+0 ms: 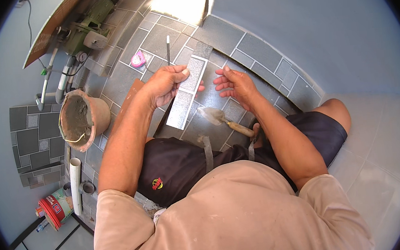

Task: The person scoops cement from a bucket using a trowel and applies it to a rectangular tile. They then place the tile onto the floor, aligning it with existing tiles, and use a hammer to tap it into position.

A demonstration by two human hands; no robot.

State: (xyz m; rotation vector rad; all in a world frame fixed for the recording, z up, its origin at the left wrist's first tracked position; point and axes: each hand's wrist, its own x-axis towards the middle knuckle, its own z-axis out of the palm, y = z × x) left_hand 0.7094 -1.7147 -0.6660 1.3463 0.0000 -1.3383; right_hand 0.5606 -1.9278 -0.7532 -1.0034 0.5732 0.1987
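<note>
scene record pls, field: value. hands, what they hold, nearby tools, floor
left hand: grips the long edge of a tile strip, fingers curled over it
right hand: open, fingers spread, beside the strip, holding nothing
trowel: lies on the floor below the right hand, wooden handle toward the person
bucket: on the person's left, wet mortar inside
tape measure: pink, beyond the strip
floor: grey tiles, pale joints

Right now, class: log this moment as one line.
left hand: grips tile strip | right hand: open, beside strip | trowel: on floor | mortar bucket: left
</note>
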